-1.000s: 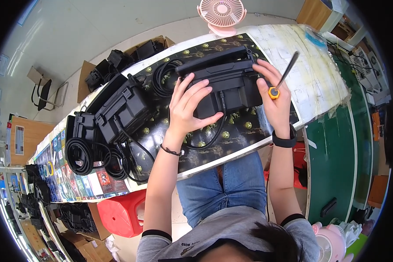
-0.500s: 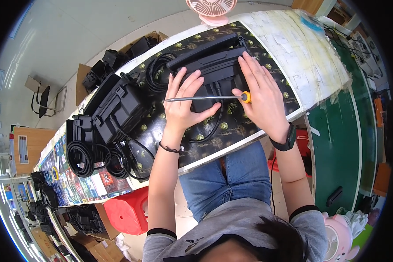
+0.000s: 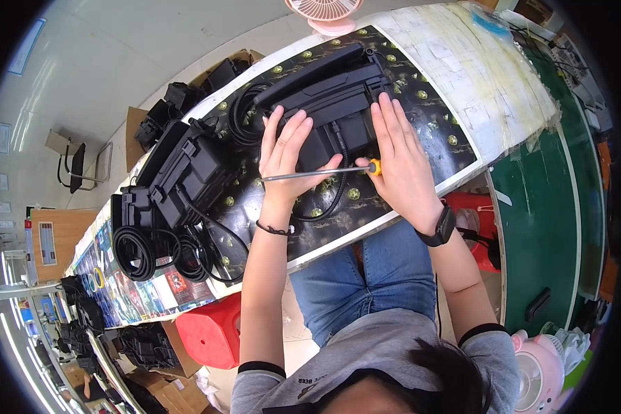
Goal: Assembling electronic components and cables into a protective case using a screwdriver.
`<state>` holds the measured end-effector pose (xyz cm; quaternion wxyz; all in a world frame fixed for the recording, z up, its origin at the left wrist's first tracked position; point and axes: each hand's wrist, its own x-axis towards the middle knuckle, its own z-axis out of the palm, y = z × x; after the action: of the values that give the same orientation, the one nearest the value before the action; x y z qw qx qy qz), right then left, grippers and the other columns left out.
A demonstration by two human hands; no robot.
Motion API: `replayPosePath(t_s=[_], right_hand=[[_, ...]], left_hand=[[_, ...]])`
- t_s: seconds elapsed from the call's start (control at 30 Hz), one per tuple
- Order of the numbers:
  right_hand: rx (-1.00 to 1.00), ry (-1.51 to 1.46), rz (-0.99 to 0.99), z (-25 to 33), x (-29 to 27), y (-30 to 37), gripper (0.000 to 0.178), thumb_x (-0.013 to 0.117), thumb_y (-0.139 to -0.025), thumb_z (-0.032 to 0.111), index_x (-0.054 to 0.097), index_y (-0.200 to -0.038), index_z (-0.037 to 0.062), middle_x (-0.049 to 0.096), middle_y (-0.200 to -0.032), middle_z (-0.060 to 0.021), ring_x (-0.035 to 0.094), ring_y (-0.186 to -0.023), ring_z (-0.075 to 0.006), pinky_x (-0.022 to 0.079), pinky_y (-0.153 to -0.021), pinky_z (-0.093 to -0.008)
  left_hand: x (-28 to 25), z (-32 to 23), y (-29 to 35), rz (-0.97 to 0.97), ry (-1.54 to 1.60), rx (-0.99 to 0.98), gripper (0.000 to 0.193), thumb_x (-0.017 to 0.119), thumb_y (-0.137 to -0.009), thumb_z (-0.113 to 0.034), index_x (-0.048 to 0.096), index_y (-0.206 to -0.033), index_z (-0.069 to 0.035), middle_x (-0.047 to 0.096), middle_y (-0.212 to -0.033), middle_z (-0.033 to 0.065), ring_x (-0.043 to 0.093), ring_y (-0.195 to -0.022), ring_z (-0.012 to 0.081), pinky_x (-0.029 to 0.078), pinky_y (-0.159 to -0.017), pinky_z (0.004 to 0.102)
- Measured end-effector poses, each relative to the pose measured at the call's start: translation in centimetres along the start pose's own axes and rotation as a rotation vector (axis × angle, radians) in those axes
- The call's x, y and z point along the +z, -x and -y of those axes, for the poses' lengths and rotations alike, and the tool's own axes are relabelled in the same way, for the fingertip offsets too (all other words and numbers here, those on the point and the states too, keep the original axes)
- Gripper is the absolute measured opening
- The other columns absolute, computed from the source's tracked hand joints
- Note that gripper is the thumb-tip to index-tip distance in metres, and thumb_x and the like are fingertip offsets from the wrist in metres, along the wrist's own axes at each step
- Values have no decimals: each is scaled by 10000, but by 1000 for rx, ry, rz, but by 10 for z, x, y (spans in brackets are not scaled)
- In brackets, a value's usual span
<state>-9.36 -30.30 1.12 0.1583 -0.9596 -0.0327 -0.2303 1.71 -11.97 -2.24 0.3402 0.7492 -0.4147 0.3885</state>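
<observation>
A black plastic case [image 3: 341, 102] with a raised lid lies at the far middle of the dark patterned mat. My left hand [image 3: 285, 155] rests flat against its near left side, fingers spread and holding nothing. At the near right side, my right hand [image 3: 403, 159] lies with its fingers stretched along the case. Tucked under that hand's thumb is a screwdriver [image 3: 317, 173] with a yellow handle end. Its long metal shaft points left and crosses over my left hand. From the case's near side a black ribbed cable [image 3: 341, 190] loops down between my hands.
A second black case [image 3: 190, 165] stands to the left, with coiled black cables [image 3: 135, 253] beside it. A pink fan [image 3: 331, 26] is at the far edge. Beyond the table is a cardboard box of black parts [image 3: 165, 110]. A red stool [image 3: 210, 338] stands below left.
The view has shifted slightly. Both hands stay against the case's sides, and the screwdriver shaft now lies a little lower and more level across my left hand.
</observation>
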Motion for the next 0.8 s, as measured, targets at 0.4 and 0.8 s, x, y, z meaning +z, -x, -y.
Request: replayPosePath(t_s=[0.4,0.8], right_hand=[[743,-162,594,8,-57,53,500,721,-853,248,527,-1301,141,627,-1113,-195,632,-1002,-346,504,-839,-391],[264,-274,76,15,-21,105,454,539,-953,95,442,-1397,94,568,-844,-153,611,-703,-353,494,-621,-444]], left_hand=[[6,3,6,-42,-44,30,485,859,-604,-297,723,-1030,-108,639,-1234,72,524,-1228,404,481,-990,483],[8,6,17,-37,204,-180,694,696,-746,-198,438,-1381,-94,262,-1529,182,190,-1432,391,168,-1156,523]])
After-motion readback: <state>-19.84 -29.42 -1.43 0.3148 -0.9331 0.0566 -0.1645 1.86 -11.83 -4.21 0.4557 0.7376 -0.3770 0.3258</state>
